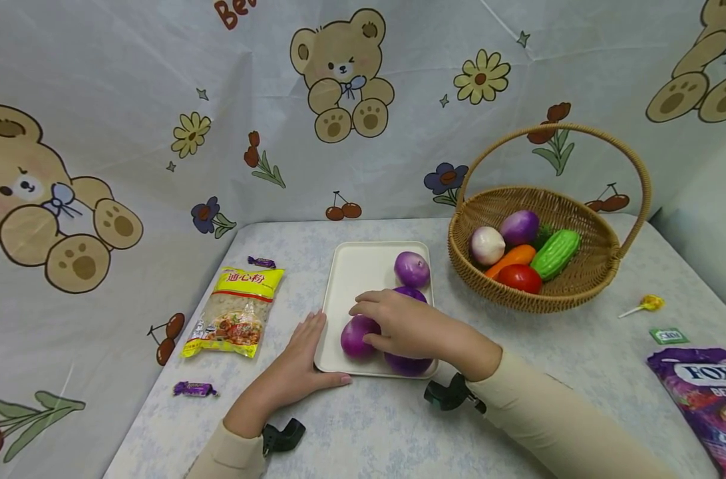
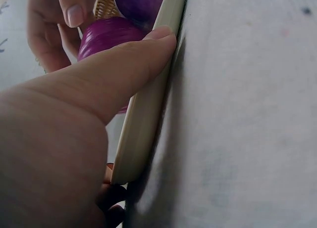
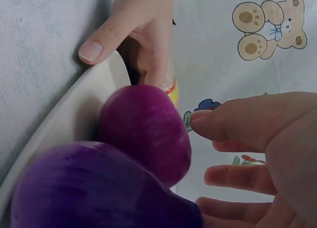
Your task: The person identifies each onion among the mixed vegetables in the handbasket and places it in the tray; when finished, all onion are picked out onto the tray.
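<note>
A cream tray [image 1: 353, 266] holds several purple onions. My left hand [image 1: 305, 362] rests at its near left corner, fingers along the left side and thumb along the front edge. Over the tray reaches my right hand [image 1: 410, 326], its spread fingers bent loosely around a reddish-purple onion [image 1: 361, 337]. In the right wrist view a gap shows between the thumb and this onion [image 3: 146, 131]. A darker purple, rounded vegetable [image 3: 89, 188] lies beside it, partly under the right wrist in the head view. Another dark purple one [image 1: 412, 293] is half hidden behind that hand; a lighter purple onion [image 1: 412, 269] sits at the far right corner.
A wicker basket [image 1: 554, 303] with several vegetables stands at the back right. On the left lie a yellow pasta bag [image 1: 233, 313] and purple-wrapped candies [image 1: 195, 389]. A lollipop [image 1: 650, 303], a small green packet [image 1: 668, 335] and a purple FOXS bag [image 1: 707, 399] are at right.
</note>
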{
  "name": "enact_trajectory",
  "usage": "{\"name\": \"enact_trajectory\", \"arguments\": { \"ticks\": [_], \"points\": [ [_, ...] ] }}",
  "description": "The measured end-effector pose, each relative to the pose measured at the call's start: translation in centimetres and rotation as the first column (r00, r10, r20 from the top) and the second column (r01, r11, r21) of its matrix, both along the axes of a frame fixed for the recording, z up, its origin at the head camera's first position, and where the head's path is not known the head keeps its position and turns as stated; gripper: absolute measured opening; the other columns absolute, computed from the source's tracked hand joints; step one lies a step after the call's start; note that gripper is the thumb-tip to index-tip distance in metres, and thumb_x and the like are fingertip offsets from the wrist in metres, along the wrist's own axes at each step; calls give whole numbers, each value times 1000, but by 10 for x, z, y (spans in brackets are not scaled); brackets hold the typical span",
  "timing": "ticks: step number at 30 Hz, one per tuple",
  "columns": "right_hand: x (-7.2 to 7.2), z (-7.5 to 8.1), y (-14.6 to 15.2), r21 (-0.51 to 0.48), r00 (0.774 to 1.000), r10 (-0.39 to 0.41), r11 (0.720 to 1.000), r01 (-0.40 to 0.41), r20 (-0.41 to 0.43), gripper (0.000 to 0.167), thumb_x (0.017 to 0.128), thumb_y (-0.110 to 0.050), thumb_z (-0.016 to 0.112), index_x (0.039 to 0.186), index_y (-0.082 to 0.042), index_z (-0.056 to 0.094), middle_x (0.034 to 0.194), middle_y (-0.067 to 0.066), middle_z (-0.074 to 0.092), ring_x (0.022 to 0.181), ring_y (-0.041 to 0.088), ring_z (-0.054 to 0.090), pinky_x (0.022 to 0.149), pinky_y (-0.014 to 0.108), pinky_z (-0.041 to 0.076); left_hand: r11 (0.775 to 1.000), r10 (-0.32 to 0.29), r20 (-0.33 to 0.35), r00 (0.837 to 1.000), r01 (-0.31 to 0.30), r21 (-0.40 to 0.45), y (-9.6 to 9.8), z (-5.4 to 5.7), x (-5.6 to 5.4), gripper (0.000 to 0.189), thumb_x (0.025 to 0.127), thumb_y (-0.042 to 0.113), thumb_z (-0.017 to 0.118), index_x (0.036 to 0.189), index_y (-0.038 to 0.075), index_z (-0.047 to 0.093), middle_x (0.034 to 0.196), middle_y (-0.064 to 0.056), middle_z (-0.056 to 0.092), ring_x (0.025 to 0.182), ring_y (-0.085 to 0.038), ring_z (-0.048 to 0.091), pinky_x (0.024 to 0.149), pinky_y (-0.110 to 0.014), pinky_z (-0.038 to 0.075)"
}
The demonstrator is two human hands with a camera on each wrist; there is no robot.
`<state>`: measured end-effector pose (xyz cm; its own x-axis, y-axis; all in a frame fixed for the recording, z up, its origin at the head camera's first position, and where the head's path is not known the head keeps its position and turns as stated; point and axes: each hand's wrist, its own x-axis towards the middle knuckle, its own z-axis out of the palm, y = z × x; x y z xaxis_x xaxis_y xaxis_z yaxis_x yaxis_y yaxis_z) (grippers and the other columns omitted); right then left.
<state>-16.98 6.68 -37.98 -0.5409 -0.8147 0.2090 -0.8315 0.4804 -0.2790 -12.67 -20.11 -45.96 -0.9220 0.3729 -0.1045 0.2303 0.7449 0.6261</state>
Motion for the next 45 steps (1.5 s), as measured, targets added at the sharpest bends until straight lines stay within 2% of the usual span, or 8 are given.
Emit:
{"name": "enact_trajectory", "arguments": {
  "ticks": [6, 10, 19, 24, 29, 35, 40, 45],
  "points": [
    [-5, 11, 7, -17, 1000, -18, 1000, 18, -2, 41, 96, -19, 80, 132, -3, 69, 138, 18, 63, 127, 33, 60, 108, 45, 48, 1000, 3, 5, 1000, -3, -5, -1, -1, 0, 136, 77, 74, 81, 169, 6, 9, 175, -9, 4, 159, -27, -3, 124, -56, 11],
    [-13, 30, 22, -49, 997, -68, 996, 70, 39, 43, 98, -22, 78, 136, -3, 67, 142, 18, 61, 132, 35, 57, 110, 49, 46, 1000, 3, 4, 1000, -3, -2, -1, -1, 0, 136, 76, 75, 81, 169, 6, 10, 175, -9, 5, 159, -27, -2, 124, -55, 10],
    [-53, 69, 71, -77, 962, -271, 959, 272, 26, 50, 100, -30, 77, 139, -2, 65, 140, 17, 62, 132, 37, 56, 110, 55, 45, 1000, 1, -4, 1000, -1, -6, 0, -1, -1, 137, 76, 75, 82, 169, 5, 10, 175, -9, 6, 159, -25, -2, 125, -52, 8],
    [-73, 76, 100, -37, 932, -361, 932, 361, 21, 52, 101, -33, 75, 141, -1, 63, 139, 21, 61, 114, 35, 65, 104, 56, 49, 1000, -3, -8, 1000, 3, -5, 0, 0, -1, 136, 77, 74, 82, 169, 4, 10, 175, -10, 5, 159, -26, -2, 125, -51, 8],
    [-89, 82, 126, 42, 901, -429, 903, 428, 56, 56, 101, -34, 75, 142, 2, 61, 143, 26, 57, 133, 46, 51, 111, 63, 39, 1000, 1, -7, 1000, -1, -6, 1, 0, -1, 135, 77, 73, 83, 169, 4, 10, 175, -10, 5, 159, -26, -2, 125, -51, 8],
    [-108, 87, 156, 86, 878, -473, 880, 467, 71, 57, 103, -37, 71, 141, 5, 59, 142, 31, 56, 133, 51, 48, 111, 66, 36, 1000, 3, -8, 1000, -3, -10, 0, -1, -1, 136, 77, 72, 83, 169, 4, 10, 175, -11, 5, 159, -25, -2, 125, -50, 7],
    [-114, 89, 171, 101, 851, -515, 857, 506, 102, 67, 104, -41, 69, 149, 4, 51, 148, 32, 50, 137, 53, 42, 112, 69, 32, 1000, 5, -6, 1000, -5, -14, 0, -1, -1, 135, 77, 73, 82, 169, 4, 11, 175, -11, 5, 159, -25, -2, 125, -51, 7],
    [-114, 89, 173, 98, 849, -517, 856, 508, 109, 68, 103, -42, 69, 150, 4, 50, 148, 31, 49, 138, 52, 41, 113, 69, 31, 1000, 4, -8, 1000, -4, -12, 0, -2, -1, 135, 77, 74, 82, 169, 4, 11, 175, -10, 5, 159, -25, -3, 125, -51, 8]
  ]
}}
